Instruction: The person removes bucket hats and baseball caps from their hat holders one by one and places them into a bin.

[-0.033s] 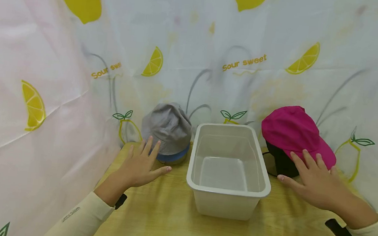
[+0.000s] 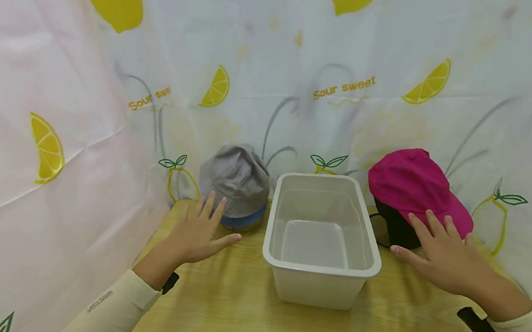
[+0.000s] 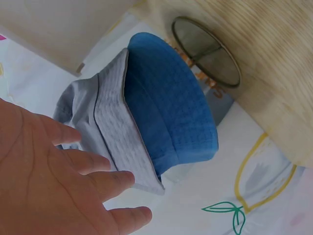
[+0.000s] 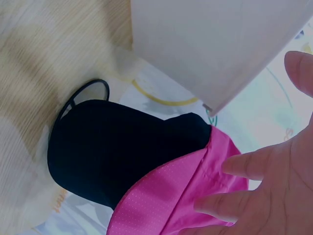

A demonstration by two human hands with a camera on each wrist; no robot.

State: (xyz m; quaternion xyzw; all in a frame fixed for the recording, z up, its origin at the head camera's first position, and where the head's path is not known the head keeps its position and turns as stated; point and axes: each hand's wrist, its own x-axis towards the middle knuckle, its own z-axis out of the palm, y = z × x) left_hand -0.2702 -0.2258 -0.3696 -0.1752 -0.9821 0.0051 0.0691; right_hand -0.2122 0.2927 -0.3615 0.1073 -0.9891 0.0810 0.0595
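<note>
My left hand point(image 2: 194, 236) is held out with fingers spread, just in front of a grey bucket hat point(image 2: 240, 177). Under that hat sits a blue bucket hat point(image 3: 171, 107), both on a round wire stand point(image 3: 208, 51). My right hand point(image 2: 451, 258) is likewise spread in front of a magenta cap point(image 2: 410, 178), holding nothing. A black cap point(image 4: 112, 147) lies beneath the magenta one, on a dark wire stand point(image 4: 93, 89). Whether any fingertip touches a hat I cannot tell. Between the hands stands a white plastic bin point(image 2: 318, 289) with nothing in it.
The wooden table point(image 2: 240, 320) runs from the front to a white lemon-print cloth point(image 2: 270, 36) behind it. A pinkish cloth point(image 2: 33, 109) hangs along the left side. The bin's rim rises between the two hat stacks.
</note>
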